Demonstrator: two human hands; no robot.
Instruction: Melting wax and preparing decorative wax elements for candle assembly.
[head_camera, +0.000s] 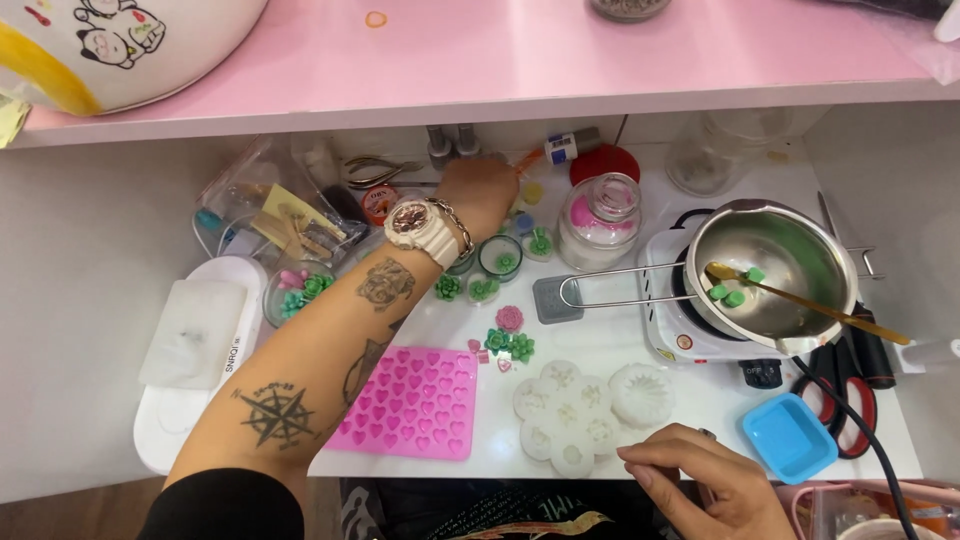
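My left hand (478, 190) reaches to the back of the white desk, under the pink shelf, with its fingers closed on a thin orange tool (527, 159) near a small bottle (572, 146). A pale wristwatch (418, 226) sits on that wrist. My right hand (700, 478) rests at the desk's front edge with fingers curled, holding nothing, just beside a white flower mould (568, 415). A pink heart mould (410, 402) lies between my arms. Green wax flowers (508, 345) are scattered mid-desk.
A steel melting pot (772, 265) with green wax pieces and a gold spoon (800, 300) stands on a small white hotplate (672, 330) at right. A lidded glass jar (598, 220), blue square mould (790, 435), red scissors (850, 405) and a white box (195, 345) surround the work area.
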